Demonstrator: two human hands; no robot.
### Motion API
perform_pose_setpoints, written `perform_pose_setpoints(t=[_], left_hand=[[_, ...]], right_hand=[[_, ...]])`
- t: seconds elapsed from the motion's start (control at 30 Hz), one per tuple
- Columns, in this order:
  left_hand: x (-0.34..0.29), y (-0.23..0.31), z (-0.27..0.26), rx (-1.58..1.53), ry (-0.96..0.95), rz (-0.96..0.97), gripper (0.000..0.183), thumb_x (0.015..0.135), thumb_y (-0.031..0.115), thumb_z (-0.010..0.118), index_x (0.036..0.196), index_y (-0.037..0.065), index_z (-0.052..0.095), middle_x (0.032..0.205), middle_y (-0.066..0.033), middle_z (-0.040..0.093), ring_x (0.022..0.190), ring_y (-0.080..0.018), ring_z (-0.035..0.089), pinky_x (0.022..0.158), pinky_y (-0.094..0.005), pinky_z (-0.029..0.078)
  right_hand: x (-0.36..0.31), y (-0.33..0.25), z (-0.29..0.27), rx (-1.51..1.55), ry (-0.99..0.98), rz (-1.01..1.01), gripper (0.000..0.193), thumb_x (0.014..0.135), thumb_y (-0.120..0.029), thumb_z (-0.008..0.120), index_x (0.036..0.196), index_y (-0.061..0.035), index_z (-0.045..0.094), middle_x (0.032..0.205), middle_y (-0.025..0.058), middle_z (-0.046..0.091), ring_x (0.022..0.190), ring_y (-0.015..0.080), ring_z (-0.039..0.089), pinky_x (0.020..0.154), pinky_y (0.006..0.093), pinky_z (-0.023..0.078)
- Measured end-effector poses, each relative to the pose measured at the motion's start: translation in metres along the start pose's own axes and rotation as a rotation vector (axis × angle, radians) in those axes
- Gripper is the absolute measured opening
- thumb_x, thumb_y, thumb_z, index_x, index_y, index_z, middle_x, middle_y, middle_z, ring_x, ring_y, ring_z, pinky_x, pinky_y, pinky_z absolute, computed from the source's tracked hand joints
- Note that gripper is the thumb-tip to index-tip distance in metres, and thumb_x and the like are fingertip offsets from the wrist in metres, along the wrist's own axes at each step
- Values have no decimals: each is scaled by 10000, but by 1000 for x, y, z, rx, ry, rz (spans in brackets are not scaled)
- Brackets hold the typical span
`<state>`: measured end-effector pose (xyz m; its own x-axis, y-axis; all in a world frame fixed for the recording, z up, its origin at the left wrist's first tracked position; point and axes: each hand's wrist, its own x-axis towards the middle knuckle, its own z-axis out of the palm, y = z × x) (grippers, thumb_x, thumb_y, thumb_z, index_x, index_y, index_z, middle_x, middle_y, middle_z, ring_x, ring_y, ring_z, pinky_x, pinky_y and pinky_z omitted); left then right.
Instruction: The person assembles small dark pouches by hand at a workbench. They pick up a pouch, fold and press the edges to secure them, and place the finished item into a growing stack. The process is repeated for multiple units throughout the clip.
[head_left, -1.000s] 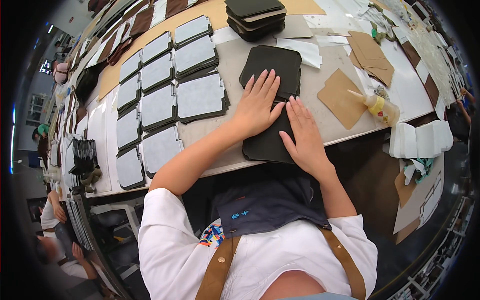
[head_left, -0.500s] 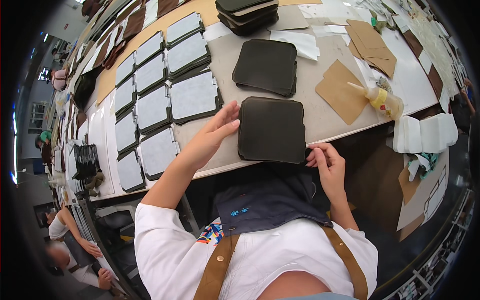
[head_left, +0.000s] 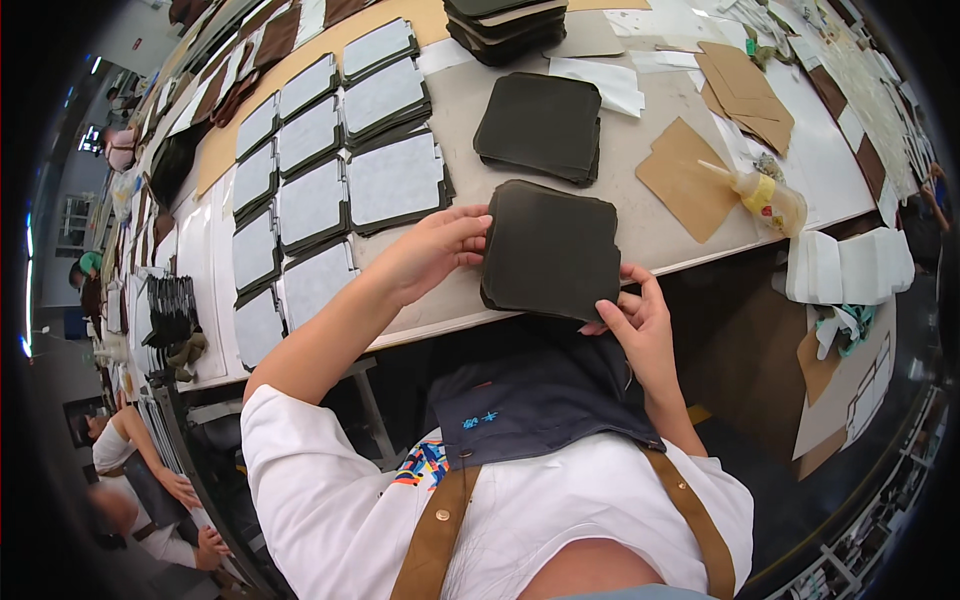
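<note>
A flat black panel (head_left: pixel 552 250) with rounded corners, leather-like in look, lies tilted on top of a stack at the table's front edge. My left hand (head_left: pixel 432 252) pinches its left edge between thumb and fingers. At the near right corner, my right hand (head_left: pixel 640 322) grips the panel, thumb on top and fingertips partly hidden beneath. Just beyond sits a second stack of black panels (head_left: pixel 538 125). To the left, several piles of similar panels with pale grey faces (head_left: pixel 393 180) stand in rows.
A taller pile of dark panels (head_left: pixel 508 30) rises at the back. On the right are brown card templates (head_left: pixel 688 180), a yellowish squeeze bottle (head_left: pixel 768 200) and white folded pads (head_left: pixel 850 266). Other people work at the far left, one sleeve (head_left: pixel 115 450) in view.
My right hand has come up from below the table edge and taken the panel's near right corner. My left fingers have closed on its left edge. The top panel has turned slightly.
</note>
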<state>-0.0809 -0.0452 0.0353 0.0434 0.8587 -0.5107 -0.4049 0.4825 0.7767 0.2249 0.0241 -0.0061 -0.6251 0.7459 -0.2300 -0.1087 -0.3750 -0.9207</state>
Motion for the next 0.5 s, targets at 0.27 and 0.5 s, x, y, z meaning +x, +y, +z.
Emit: perform_pose_setpoints(t=[0.27,0.5], left_hand=[[-5,-36,20,1075,275,574,572,1048,346,624,1468,-2,452,1474,-137,462,1301,-226,516,1097,-361,420],[-14,-22,29,346,113,130,620,1047,342,621,1530,31,389,1382,-96,571,1259,-181,546,1134,-357,379]], right_hand=[[-11,9,-2,-34,10,-18,500,998,10,640,1411,5,358,1137,157,705,1025,167,689,926,285,550],[-16,5,-1,-21,34,-30,518,988,22,637,1418,-5,349,1199,155,675,1099,150,654,982,281,510]])
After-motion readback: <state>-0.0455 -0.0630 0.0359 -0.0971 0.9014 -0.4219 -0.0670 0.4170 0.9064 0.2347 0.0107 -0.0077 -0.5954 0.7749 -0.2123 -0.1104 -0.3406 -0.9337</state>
